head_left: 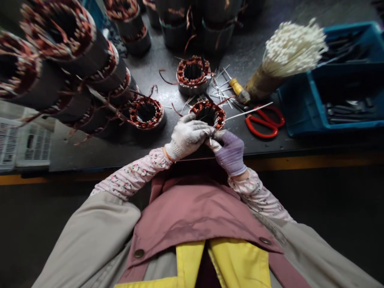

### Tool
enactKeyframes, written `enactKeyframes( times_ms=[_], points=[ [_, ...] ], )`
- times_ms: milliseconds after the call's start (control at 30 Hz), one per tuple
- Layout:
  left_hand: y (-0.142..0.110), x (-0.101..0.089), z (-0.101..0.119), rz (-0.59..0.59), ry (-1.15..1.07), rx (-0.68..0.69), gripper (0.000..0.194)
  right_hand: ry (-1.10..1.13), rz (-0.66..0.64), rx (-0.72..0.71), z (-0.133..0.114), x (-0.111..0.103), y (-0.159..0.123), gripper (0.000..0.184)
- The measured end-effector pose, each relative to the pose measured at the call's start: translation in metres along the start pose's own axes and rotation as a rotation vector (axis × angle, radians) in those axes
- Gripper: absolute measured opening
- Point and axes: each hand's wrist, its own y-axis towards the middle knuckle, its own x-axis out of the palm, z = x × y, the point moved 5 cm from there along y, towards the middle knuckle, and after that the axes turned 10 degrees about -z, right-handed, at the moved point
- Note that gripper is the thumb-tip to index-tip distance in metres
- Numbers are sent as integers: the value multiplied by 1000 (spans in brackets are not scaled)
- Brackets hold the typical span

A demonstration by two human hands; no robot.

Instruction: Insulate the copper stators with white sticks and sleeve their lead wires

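A motor stator [220, 116] with copper windings stands at the table's near edge, in front of my two hands. My left hand [189, 135], in a white glove, lies against its near left side, fingers curled together at the rim. My right hand [230, 152], in a purple glove with pale fingertips, is closed at the near right rim, its fingertips meeting those of the left. A short white tip shows between the hands. A thin white cable tie [249, 112] sticks out to the right from the stator, above my right hand. What exactly the fingertips pinch is partly hidden.
Another stator [195, 86] stands behind, and one [147, 116] to the left. Stacked stators [81, 52] rise at left. Red-handled scissors [265, 122], a yellow-handled tool [237, 87], loose white strips, a holder of white ties [294, 50] and blue bins [300, 104] are at right.
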Motion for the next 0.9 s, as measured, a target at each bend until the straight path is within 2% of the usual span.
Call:
enactKeyframes(
  times_ms=[133,300,433,533,667,800,900],
  points=[
    [1,2,-2,-13,-10,-23,28,19,-1,-27,-11,-4,-8,14],
    [1,3,-1,-46,8,-14,29,6,16,68,0,-2,0,20],
    [1,3,0,1,11,-19,31,19,-13,-12,-8,-3,-3,20],
    [1,3,0,0,13,-14,31,10,21,-18,-16,-8,-7,15],
    [1,3,0,-51,25,-14,31,-32,7,16,-2,0,-1,22],
    [1,2,-2,-64,50,-3,36,-220,9,-57,8,6,8,28],
    [2,2,-3,-69,50,10,36,-467,-40,-100,-2,0,10,30]
  ],
)
